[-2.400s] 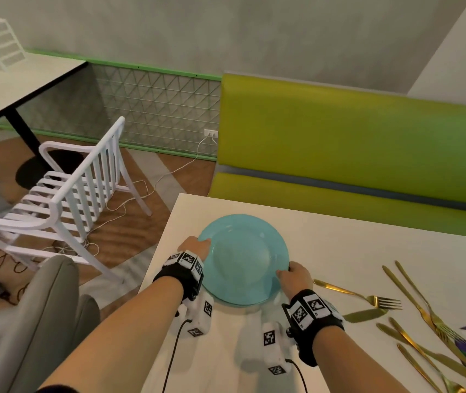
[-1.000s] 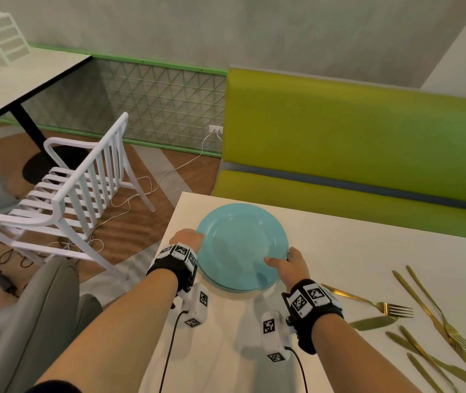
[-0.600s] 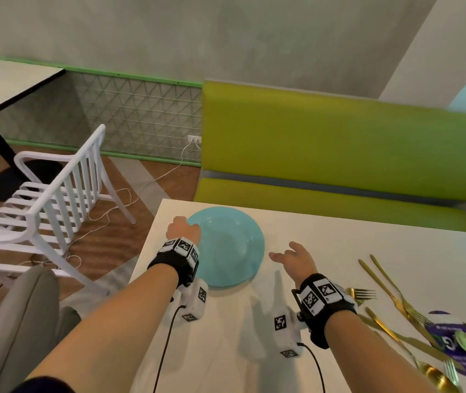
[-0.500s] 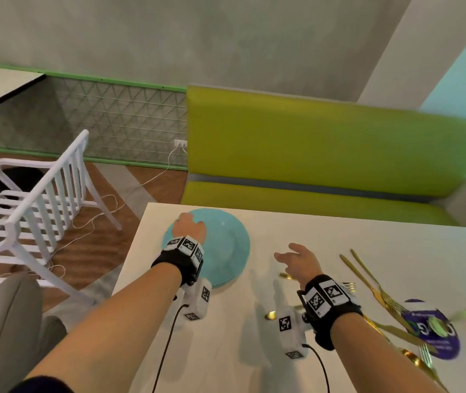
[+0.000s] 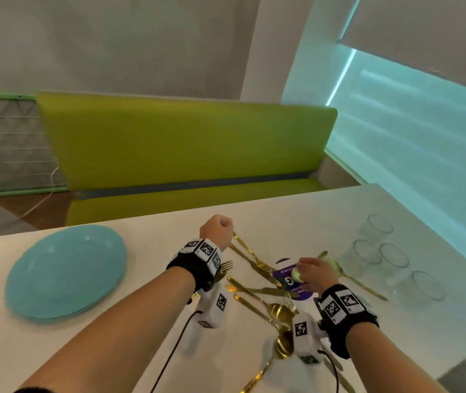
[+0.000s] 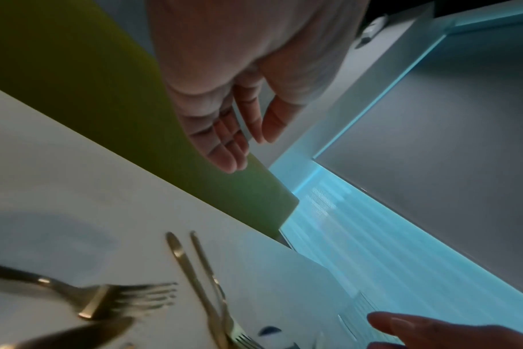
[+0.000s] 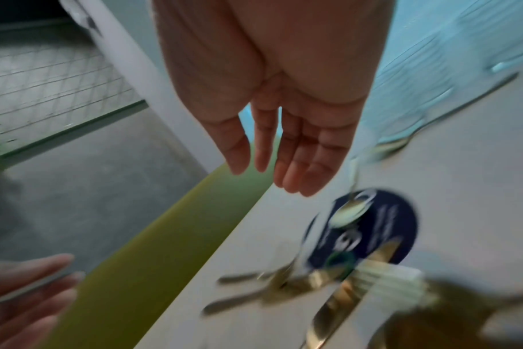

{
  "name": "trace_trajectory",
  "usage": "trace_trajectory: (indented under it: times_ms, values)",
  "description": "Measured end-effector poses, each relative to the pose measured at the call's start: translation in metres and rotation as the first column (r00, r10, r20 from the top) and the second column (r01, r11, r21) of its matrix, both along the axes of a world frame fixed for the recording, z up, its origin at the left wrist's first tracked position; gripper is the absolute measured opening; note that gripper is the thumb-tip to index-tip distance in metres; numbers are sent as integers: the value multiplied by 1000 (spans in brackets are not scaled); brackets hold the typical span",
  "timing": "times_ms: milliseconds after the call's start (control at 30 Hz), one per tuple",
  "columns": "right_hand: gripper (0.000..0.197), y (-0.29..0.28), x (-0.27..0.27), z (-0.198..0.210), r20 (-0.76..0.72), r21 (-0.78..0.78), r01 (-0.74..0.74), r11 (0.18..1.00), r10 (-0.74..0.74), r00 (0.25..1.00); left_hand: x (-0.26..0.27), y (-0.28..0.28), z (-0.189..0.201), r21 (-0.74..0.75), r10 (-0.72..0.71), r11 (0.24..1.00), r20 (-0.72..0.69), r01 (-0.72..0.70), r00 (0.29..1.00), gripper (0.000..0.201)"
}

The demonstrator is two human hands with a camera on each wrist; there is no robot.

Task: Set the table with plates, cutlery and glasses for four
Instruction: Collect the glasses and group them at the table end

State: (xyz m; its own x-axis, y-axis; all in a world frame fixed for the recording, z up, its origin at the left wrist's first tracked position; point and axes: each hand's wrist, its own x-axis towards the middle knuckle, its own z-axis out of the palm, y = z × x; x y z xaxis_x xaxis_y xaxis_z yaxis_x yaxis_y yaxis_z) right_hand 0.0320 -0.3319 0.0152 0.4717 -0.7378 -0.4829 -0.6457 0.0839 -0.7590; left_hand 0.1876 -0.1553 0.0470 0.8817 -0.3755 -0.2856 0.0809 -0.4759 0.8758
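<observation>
A teal plate (image 5: 64, 272) lies on the white table (image 5: 146, 330) near its left end. Gold cutlery (image 5: 254, 262) lies scattered in the middle: forks, knives and spoons, partly over a round purple sticker (image 5: 291, 282). My left hand (image 5: 216, 231) hovers over the far end of the pile; the left wrist view shows its fingers (image 6: 233, 141) relaxed and empty above two gold handles (image 6: 200, 271). My right hand (image 5: 315, 275) hangs over the purple sticker (image 7: 382, 226), its fingers (image 7: 296, 160) straight and empty. Several clear glasses (image 5: 393, 258) stand at the right.
A lime-green bench (image 5: 183, 143) runs along the table's far side. A bright window (image 5: 424, 131) lies beyond the right end. A wire mesh panel (image 5: 4, 143) and floor show at the far left. Cables trail from both wrist cameras across the table.
Both hands let go of the teal plate and moved right, over the cutlery pile. The head view swung right, so the glasses now show and the white chair is out of sight.
</observation>
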Motion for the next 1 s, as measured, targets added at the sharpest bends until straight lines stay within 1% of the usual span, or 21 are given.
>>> trace_trajectory:
  times_ms: [33, 133, 167, 267, 333, 400, 533, 667, 867, 933, 1000]
  values:
    - [32, -19, -9, -1, -20, -18, 16, 1000, -17, 1000, -6, -16, -1, -9, -17, 1000, -11, 17, 1000, 26]
    - [37, -72, -36, -8, -76, -57, 136, 989, -140, 987, -20, -59, -2, -11, -69, 998, -30, 69, 997, 22]
    - [41, -85, -44, -9, -86, -72, 179, 981, -185, 979, -24, -72, -4, -5, -86, 996, -33, 85, 996, 20]
    - [61, -130, -62, -27, -134, -123, 280, 952, -295, 946, -33, -108, -8, 15, -133, 991, -44, 134, 990, 11]
    - [70, -149, -69, -32, -124, -145, 349, 926, -367, 922, -38, -128, -13, 35, -155, 987, -57, 158, 986, 17]
    - [73, -161, -71, -35, -118, -156, 383, 910, -402, 908, -43, -145, -18, 65, -169, 983, -72, 174, 983, 24]
    - [86, -180, -71, -46, -94, -151, 394, 907, -410, 907, -51, -169, -29, 95, -168, 980, -92, 176, 982, 24]
    - [87, -187, -68, -59, -93, -173, 372, 912, -391, 916, -57, -182, -37, 97, -153, 982, -110, 164, 982, 24]
    - [91, -194, -61, -76, -64, -198, 330, 923, -348, 935, -60, -192, -37, 88, -162, 981, -110, 172, 981, 23]
    - [94, -194, -58, -77, -55, -210, 345, 915, -363, 930, -61, -193, -37, 92, -166, 980, -109, 176, 980, 21]
    - [97, -194, -54, -76, -79, -228, 340, 912, -366, 927, -61, -193, -37, 99, -165, 980, -103, 175, 981, 15]
